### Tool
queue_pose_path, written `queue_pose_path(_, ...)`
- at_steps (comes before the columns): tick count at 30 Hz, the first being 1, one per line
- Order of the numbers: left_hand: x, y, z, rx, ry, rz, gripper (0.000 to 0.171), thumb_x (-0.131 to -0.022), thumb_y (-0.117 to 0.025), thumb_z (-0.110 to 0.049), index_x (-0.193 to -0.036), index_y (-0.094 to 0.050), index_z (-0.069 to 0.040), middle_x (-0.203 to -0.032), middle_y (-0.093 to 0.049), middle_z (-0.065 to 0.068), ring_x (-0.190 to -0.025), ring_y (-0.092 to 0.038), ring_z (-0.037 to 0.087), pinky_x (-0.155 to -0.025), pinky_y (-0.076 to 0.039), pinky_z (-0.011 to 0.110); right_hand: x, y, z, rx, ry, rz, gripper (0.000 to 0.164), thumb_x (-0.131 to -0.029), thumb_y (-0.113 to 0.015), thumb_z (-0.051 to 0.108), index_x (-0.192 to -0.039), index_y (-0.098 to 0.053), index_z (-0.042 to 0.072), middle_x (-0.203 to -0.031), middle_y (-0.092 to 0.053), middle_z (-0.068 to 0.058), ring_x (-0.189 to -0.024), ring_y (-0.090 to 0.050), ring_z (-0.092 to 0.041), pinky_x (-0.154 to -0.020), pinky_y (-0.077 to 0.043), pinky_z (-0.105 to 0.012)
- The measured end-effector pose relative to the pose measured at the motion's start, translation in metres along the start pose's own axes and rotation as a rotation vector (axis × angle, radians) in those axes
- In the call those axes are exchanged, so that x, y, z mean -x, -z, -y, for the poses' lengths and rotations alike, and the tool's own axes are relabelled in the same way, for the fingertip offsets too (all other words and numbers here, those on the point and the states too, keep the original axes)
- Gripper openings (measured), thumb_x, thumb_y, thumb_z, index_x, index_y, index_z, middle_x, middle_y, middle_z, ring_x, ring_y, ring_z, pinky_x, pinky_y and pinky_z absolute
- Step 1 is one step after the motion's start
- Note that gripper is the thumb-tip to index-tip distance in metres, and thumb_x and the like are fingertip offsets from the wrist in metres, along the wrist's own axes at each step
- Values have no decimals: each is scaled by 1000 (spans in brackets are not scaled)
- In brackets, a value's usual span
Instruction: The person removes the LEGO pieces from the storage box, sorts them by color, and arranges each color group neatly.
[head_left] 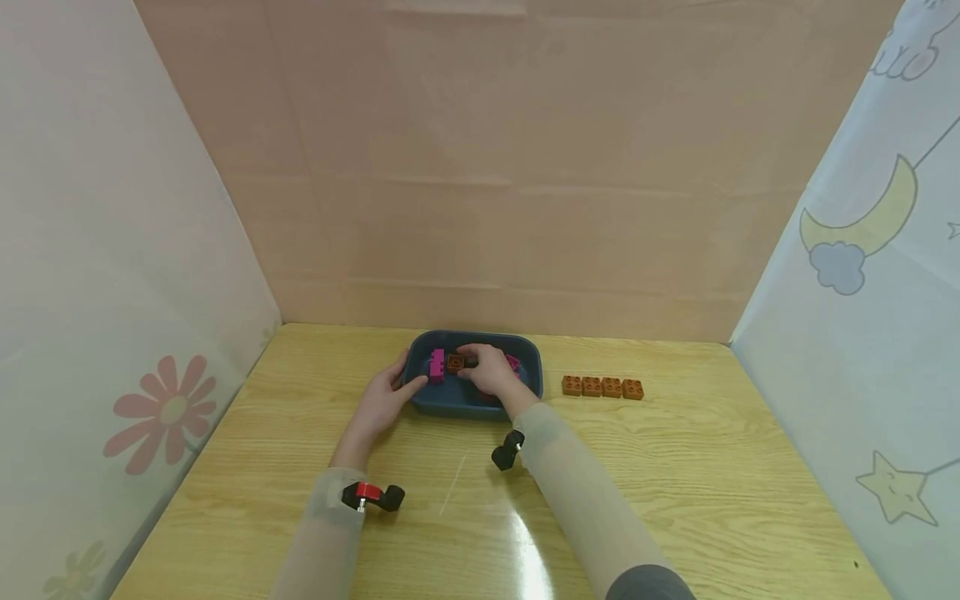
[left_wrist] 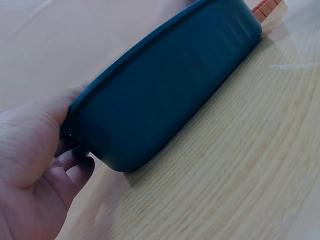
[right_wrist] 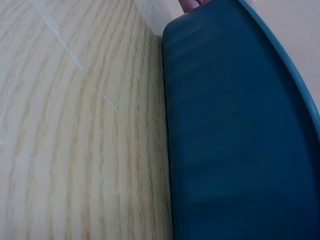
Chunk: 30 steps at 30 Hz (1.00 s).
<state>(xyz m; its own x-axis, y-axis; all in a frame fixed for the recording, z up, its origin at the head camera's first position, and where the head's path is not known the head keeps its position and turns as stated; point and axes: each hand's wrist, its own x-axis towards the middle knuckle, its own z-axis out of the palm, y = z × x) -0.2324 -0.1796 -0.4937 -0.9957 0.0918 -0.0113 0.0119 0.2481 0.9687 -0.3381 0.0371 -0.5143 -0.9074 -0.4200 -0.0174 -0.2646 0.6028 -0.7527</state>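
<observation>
A dark blue tub (head_left: 450, 410) sits on the table, and my left hand (head_left: 381, 402) grips its left end. In the left wrist view, the thumb of that hand lies along the tub's rim while its other fingers curl at the outer wall. My right hand (head_left: 489, 368) reaches inside the tub, thumb and forefinger spread at the right edge of an orange brick (head_left: 455, 363). Whether they pinch it I cannot tell. Magenta bricks (head_left: 437, 367) lie at the tub's left; another magenta piece (head_left: 513, 362) shows past my right hand, partly covered. The right wrist view shows mainly the tub's outer wall (right_wrist: 225, 125).
Several orange bricks (head_left: 592, 387) stand in a row on the wooden table (head_left: 712, 467), right of the tub. A brown backdrop (head_left: 487, 208) rises behind the table. Pale printed sheets (head_left: 840, 375) flank it on both sides.
</observation>
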Motion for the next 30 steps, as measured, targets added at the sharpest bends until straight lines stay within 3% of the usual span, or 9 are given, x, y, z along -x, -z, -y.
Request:
queue_pose_path(14, 3, 0, -6, -25, 4, -5, 83, -96, -67, -37, -158, -22, -4, -163, -20, 11, -144, -31, 28, -111, -36, 36, 0, 5, 0, 38, 19, -27, 38, -92, -73, 12, -129, -67, 11, -127, -67, -7, -119, -60, -25, -101, -48, -43)
queue_pose_path(16, 0, -1, 0, -20, 3, -16, 84, -95, -67, -39, -158, -23, -7, -163, -20, 8, -144, -31, 26, -112, -36, 37, 0, 7, 1, 22, 32, -46, 37, -92, -73, 13, -128, -68, 12, -126, -67, -6, -118, -61, -25, -100, -49, -43)
queue_pose_path(22, -13, -2, 28, -30, -25, -63, 84, -92, -68, -47, -158, -26, -16, -162, -23, 1, -143, -34, 20, -110, -38, 35, 5, 14, 1, -121, 19, -80, 37, -92, -73, 19, -128, -67, 18, -121, -67, -2, -109, -64, -21, -89, -55, -40)
queue_pose_path(30, -15, 0, 31, -54, -36, -49, 78, -97, -66, -35, -159, -23, -13, -163, -20, 4, -145, -30, 25, -112, -35, 40, 15, 28, 3, -328, -7, -99, 38, -90, -72, 16, -128, -66, 19, -123, -64, -4, -112, -63, -23, -88, -56, -40)
